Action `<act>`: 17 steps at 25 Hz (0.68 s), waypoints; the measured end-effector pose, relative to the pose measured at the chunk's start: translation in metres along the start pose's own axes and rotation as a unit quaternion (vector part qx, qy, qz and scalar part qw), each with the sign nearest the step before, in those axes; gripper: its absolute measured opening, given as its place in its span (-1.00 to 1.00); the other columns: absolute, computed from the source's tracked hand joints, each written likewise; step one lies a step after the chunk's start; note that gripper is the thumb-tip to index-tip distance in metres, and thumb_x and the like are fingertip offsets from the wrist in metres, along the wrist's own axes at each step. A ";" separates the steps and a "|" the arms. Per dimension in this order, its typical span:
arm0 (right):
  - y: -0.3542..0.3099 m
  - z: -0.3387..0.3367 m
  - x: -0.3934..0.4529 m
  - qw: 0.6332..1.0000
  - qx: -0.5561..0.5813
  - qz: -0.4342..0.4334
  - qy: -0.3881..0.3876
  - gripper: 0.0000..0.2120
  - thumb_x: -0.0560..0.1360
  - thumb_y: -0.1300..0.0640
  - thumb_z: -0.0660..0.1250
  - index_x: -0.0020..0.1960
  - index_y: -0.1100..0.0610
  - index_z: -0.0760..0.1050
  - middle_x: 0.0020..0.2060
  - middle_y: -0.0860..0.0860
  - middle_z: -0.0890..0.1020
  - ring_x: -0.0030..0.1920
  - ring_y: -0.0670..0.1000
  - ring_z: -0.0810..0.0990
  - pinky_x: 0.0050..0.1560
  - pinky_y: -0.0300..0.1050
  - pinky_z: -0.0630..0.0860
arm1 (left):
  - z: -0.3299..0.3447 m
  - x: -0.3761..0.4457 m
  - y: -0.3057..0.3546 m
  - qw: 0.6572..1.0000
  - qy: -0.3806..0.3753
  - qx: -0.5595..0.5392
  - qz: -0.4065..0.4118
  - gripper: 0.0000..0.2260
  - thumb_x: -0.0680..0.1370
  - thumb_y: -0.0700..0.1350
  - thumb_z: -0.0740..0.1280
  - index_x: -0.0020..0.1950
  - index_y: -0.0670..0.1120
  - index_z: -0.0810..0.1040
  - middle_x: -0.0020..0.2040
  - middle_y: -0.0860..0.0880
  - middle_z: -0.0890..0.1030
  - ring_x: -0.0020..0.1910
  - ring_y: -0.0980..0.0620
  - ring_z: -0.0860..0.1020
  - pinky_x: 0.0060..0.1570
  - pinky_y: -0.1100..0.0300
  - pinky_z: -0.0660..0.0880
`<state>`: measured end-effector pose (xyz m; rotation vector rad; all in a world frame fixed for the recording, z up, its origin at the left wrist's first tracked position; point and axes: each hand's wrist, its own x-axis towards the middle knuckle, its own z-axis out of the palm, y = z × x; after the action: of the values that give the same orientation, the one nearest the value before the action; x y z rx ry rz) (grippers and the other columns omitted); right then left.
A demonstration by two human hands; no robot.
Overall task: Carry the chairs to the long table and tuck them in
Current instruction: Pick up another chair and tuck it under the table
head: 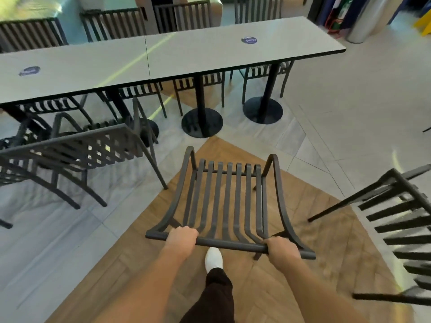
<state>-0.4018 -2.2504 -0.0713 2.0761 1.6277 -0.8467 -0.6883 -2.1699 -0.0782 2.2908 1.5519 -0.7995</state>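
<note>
We grip the top rail of a dark slatted chair (224,201), left hand (180,240) and right hand (282,249) each curled tight around the bar, its seat pointing toward the long bench (163,54). Open floor (326,127) lies between chair and bench edge. Stacked chairs (70,155) stand at left, another chair (401,217) at right.

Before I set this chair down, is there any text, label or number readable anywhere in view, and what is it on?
Round blue sticker on the right end of the long table: white lettering, too blurred to read.
Round blue sticker on the left end of the table: lettering too small and blurred to read.
Red object against the far wall: no legible marking.
Nothing else carries text.
</note>
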 end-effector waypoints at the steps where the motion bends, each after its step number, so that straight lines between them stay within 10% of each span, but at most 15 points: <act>1: -0.004 -0.016 0.018 1.000 0.004 0.000 -0.002 -0.78 0.58 0.09 0.30 0.16 -0.12 0.61 -0.02 -0.07 0.65 -0.01 0.01 0.64 0.06 -0.03 0.60 | -0.009 0.016 -0.006 1.000 0.000 -0.007 -0.008 -0.76 0.64 -0.12 0.30 0.28 0.05 0.60 0.12 -0.05 0.67 0.13 -0.13 0.63 0.14 -0.05 0.51; 17: -0.053 -0.211 0.237 0.993 -0.090 -0.071 0.034 -0.71 0.62 0.13 0.27 0.30 -0.10 0.54 0.10 -0.03 0.63 0.13 0.03 0.61 0.17 -0.07 0.56 | -0.155 0.223 -0.088 0.998 -0.047 -0.044 -0.027 -0.73 0.66 -0.21 0.23 0.32 -0.06 0.57 0.24 -0.12 0.61 0.24 -0.18 0.56 0.18 -0.09 0.53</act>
<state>-0.3680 -1.9306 -0.0643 1.9036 1.8330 -0.6516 -0.6610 -1.8863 -0.0719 2.1266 1.5809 -0.8239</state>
